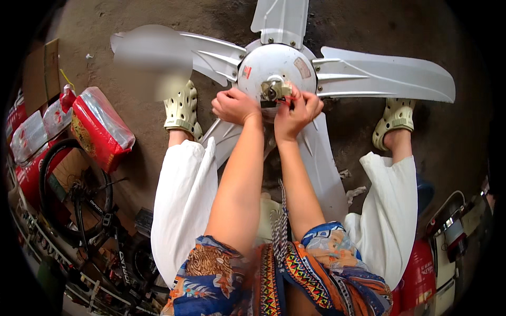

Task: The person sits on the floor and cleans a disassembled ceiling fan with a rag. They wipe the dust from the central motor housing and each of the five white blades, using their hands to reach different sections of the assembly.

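Note:
A white ceiling fan (274, 66) lies on the dirt floor between my feet, its blades spread outward. At the middle of its round motor housing sits a small metal stem with wires (273, 90). My left hand (235, 105) is closed at the left side of that stem, fingers pinched on something small that I cannot make out. My right hand (298, 109) grips the stem's right side, fingers curled around the wires there. Both forearms reach forward from the lower edge over my white trousers.
A red and clear plastic sack (100, 126) lies on the floor at left, next to a bicycle wheel (74, 189) and stacked packages. A red cylinder (419, 279) and a metal appliance (453, 231) stand at the lower right. My sandalled feet (182, 108) flank the fan.

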Demonstrator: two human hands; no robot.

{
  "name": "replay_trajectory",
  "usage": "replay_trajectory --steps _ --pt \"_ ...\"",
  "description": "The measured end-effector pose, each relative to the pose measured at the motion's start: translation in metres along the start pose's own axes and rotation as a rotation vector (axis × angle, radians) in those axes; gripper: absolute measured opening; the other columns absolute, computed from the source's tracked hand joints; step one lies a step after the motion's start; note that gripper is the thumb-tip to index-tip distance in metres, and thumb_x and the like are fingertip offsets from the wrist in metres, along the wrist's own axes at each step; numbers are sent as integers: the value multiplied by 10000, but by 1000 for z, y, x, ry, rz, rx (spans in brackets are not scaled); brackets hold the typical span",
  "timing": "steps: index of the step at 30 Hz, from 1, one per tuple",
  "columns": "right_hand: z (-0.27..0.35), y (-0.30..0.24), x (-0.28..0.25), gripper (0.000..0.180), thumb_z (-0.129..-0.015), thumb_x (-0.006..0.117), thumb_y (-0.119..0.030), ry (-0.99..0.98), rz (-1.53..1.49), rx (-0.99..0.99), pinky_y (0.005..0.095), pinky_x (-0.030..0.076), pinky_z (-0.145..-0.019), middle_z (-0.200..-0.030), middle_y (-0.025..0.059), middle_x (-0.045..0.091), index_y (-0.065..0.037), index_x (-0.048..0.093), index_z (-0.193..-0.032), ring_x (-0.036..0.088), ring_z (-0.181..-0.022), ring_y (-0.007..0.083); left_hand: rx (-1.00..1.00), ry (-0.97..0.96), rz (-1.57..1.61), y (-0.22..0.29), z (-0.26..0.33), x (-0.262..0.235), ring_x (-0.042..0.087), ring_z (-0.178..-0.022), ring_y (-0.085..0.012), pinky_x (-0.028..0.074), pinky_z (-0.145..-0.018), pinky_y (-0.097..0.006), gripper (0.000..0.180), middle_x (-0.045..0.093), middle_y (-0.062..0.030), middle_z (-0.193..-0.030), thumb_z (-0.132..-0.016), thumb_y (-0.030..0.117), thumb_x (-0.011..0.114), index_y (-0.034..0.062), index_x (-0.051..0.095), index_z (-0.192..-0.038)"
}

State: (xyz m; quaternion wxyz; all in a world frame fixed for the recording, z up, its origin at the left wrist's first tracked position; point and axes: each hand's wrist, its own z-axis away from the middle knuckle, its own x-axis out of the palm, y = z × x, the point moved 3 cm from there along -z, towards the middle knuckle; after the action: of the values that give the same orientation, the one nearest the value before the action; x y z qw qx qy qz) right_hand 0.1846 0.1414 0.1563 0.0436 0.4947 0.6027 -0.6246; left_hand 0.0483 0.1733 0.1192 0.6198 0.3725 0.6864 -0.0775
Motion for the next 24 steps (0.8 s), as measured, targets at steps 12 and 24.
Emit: replay_trajectory --steps 12,24 --pt "7 -7 -11 137 -762 732 -142 -5 104 -34 401 374 -799 -880 30 535 -166 740 -896 483 -871 263 -23 -11 -46 -6 2 4 522 -844 -372 421 -761 -490 193 576 -142 -837 -815 204 532 36 583 -735" --pt "21 -3 -15 170 -720 746 -107 -10 99 -21 401 383 -807 -885 32 530 -150 738 -883 491 -873 268 -6 16 -31 -11 -1 7 520 -817 -379 422 -739 -500 205 576 -148 -830 -808 219 537 37 589 -730"
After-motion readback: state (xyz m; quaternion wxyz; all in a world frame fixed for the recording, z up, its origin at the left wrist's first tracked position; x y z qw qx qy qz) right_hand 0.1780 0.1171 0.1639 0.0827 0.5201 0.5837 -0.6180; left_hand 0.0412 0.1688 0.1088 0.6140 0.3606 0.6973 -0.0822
